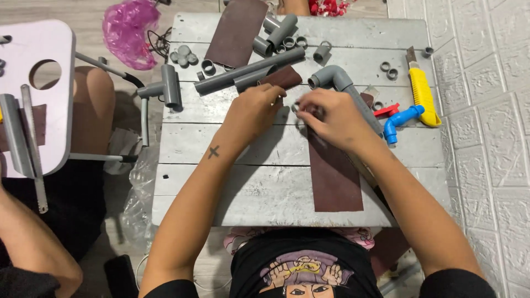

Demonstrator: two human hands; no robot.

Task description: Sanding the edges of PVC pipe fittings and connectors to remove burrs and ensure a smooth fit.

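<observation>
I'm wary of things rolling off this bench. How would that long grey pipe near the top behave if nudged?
The long grey pipe is round and lies bare on the flat table, so it would probably roll. It looks like stiff, hollow plastic, likely light. The shorter pipe touching its near side might check a roll toward the person.

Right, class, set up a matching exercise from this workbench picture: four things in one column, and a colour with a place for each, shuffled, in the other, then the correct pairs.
Things
1. utility knife
2. plastic tap
3. plastic bag
4. sandpaper strip

Colour and place
A. pink, on the floor off the table's far left corner
B. brown, flat on the table under the right hand
C. yellow, near the table's right edge
D. blue, just left of the knife's near end

Pairs: 1-C, 2-D, 3-A, 4-B
</observation>
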